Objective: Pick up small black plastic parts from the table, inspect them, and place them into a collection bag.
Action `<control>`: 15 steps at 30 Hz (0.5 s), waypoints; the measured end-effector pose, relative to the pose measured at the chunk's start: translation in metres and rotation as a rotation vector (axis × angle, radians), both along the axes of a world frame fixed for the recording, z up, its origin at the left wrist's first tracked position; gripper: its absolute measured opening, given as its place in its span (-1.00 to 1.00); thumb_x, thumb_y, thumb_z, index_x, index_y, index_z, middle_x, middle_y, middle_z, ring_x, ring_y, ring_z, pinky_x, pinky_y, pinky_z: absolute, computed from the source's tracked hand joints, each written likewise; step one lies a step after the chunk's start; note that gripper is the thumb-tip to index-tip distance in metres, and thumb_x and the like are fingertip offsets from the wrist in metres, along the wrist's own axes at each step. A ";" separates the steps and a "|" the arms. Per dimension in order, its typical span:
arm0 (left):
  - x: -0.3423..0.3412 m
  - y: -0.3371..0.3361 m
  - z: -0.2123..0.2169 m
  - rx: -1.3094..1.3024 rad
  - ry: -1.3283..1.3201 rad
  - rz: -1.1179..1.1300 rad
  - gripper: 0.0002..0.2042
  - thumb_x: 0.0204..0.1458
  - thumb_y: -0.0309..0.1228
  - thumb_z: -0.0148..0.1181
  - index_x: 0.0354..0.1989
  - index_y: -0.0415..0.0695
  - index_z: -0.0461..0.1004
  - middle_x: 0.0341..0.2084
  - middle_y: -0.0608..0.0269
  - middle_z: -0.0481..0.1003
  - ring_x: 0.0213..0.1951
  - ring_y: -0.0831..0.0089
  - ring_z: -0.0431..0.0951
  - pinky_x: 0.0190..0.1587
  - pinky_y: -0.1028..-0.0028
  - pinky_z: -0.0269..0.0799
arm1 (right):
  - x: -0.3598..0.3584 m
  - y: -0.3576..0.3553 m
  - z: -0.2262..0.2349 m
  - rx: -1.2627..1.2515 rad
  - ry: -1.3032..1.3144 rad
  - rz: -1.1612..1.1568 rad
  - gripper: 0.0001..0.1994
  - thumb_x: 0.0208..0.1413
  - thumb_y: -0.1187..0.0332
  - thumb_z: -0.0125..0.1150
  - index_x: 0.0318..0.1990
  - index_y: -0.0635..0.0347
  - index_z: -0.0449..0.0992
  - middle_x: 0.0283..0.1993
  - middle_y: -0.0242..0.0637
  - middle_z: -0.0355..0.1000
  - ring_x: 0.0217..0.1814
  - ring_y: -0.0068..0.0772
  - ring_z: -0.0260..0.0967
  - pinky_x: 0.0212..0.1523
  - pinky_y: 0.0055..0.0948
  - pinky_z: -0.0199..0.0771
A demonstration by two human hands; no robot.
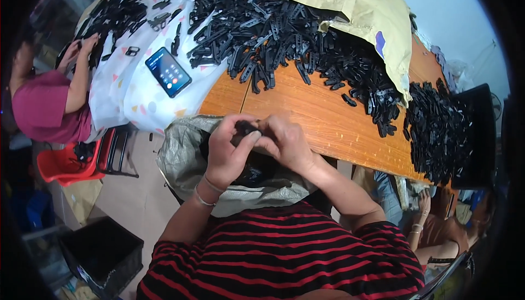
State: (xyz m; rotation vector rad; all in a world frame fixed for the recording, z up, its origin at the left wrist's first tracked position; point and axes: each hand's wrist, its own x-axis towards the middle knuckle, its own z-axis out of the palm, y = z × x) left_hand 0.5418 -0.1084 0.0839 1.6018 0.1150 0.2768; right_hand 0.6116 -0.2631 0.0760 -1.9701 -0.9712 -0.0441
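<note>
Between my two hands is a small black plastic part (pixel 249 128), mostly covered by my fingers. My left hand (pixel 225 150) is closed on it, thumb and fingertips pinching its near side. From the other side, the curled fingers of my right hand (pixel 290 142) press against the same part. Both hands are over the mouth of a grey woven sack (pixel 178 150), whose dark inside shows between my forearms. Past my hands, a big heap of black plastic clips (pixel 262 27) covers much of the wooden table (pixel 295 103).
Brown paper (pixel 377 5) lies over part of the heap. A phone (pixel 168 72) rests on a patterned white cloth (pixel 145 100). More clips spill from a black bin (pixel 481 136) at right. Co-workers sit left and right. A red stool (pixel 68 163) and black crate (pixel 104 256) stand left.
</note>
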 end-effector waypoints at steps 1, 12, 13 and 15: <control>-0.003 0.003 0.006 -0.015 -0.007 -0.023 -0.81 0.04 -0.58 0.20 -0.16 -0.23 0.45 -0.35 0.24 0.53 -0.30 0.55 0.53 -0.21 0.54 0.44 | -0.005 0.000 0.002 0.004 0.000 -0.017 -0.67 -0.02 0.18 0.38 -0.33 0.19 0.37 -0.45 -0.13 0.39 -0.42 0.03 0.41 -0.43 -0.21 0.39; -0.023 0.046 0.003 0.451 0.052 -0.374 -0.80 0.04 -0.56 0.19 -0.14 -0.29 0.49 -0.29 0.15 0.51 -0.28 0.47 0.54 -0.23 0.50 0.46 | 0.069 -0.097 0.012 -0.282 -0.035 -0.503 -0.89 0.02 0.46 0.26 -0.28 0.22 0.55 -0.34 -0.19 0.47 -0.34 -0.21 0.45 -0.29 -0.37 0.46; -0.015 0.046 0.006 0.266 0.101 -0.339 -0.78 0.04 -0.55 0.19 -0.13 -0.30 0.48 -0.26 0.11 0.50 -0.27 0.45 0.55 -0.23 0.50 0.48 | 0.084 -0.109 0.007 -0.367 -0.186 -0.586 -0.87 -0.04 0.46 0.29 -0.29 0.22 0.55 -0.27 -0.17 0.49 -0.26 -0.07 0.45 -0.23 -0.27 0.47; 0.005 0.047 0.015 0.393 -0.039 -0.237 -0.81 0.05 -0.55 0.19 -0.16 -0.33 0.48 -0.31 0.12 0.50 -0.30 0.45 0.56 -0.27 0.51 0.49 | 0.109 -0.125 -0.001 -0.582 -0.366 -0.592 -0.84 -0.09 0.49 0.28 -0.29 0.19 0.56 -0.18 -0.21 0.47 -0.13 -0.06 0.41 -0.13 -0.26 0.46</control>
